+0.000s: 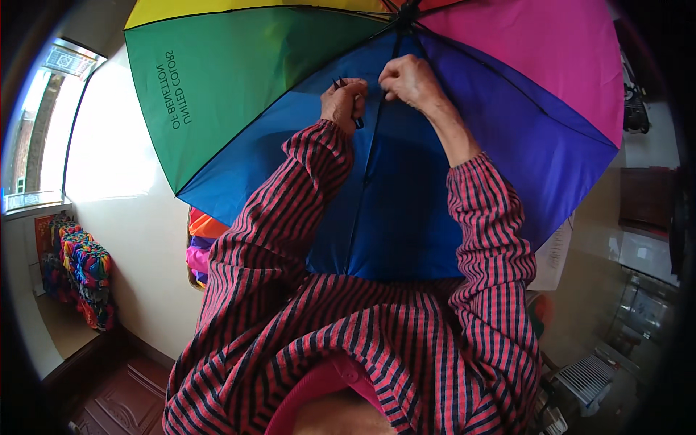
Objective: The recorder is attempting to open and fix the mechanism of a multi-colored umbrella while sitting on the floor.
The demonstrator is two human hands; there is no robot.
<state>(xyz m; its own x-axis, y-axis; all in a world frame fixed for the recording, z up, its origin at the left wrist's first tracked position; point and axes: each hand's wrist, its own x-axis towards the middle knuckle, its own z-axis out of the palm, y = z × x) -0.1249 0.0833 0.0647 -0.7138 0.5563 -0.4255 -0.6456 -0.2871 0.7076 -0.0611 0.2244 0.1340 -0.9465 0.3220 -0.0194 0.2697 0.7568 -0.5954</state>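
- From my remote station I had the open umbrella (417,210) in front of the wearer's chest, its underside and black ribs facing my camera.
- My left grip (345,105) was clenched on a slim dark tool (358,123), over the blue panel; I could not tell exactly what kind it was.
- My right grip (409,81) had its fingertips pinched together, just beside a black rib (369,156) and below the hub (408,12); whether it held anything fine or touched the rib, I could not tell.
- Around the blue I saw green, yellow, violet and pink panels, with dark lettering on the green one.
- Orange and pink fabric (200,257) showed past the lower left edge, white paper (560,254) past the lower right.
- Far left hung a multicoloured bundle (87,259).
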